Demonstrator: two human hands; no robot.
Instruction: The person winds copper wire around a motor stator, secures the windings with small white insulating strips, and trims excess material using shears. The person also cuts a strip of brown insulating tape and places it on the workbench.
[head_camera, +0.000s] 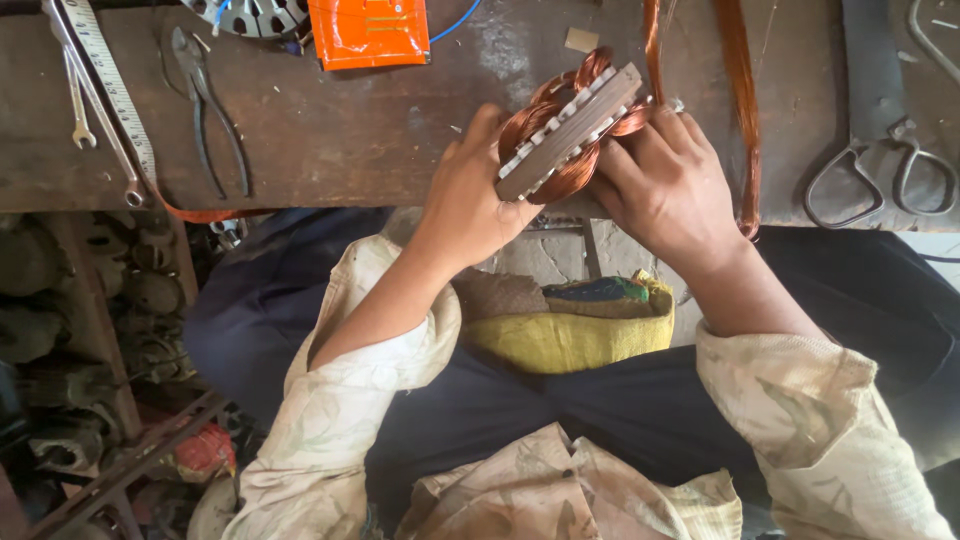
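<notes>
**Me:** Fingers (520, 150) of my left hand (470, 205) are curled up against the near-left side of the stator core (567, 130), the thumb pressed on its lower end. Fingers of my right hand (665, 185) wrap it from the other side, their tips tucked into the copper windings (572, 172) at its upper right. Both hands are clenched on the same piece.

**Other:** Why two hands on one small block?

**Me:** I judge it's to pin it. The core stands on its edge at the near lip of the surface (350, 140), and the wire loops bulge out on both flanks, so one hand steadies while the other presses the coils.

**Other:** Which way does it run?

**Me:** Its long axis goes from about 8 o'clock to 2 o'clock: low end by my left thumb, high end pointing away toward the strands of loose copper wire (745, 120) that hang over the surface edge at 3 o'clock. The flat grey face with its white slot liners looks up at me.

**Other:** And around it?

**Me:** At 9 o'clock, well apart, lie the pliers (210, 110), and beyond them a spanner (85, 100) and a measuring tape (115, 90). At 11 o'clock sits an orange packet (368, 32). Scissors (880, 175) rest at 3 o'clock, past the loose wire. Toward 6 o'clock, under the surface edge, a yellow cloth bundle (570, 335) sits in my lap.
</notes>
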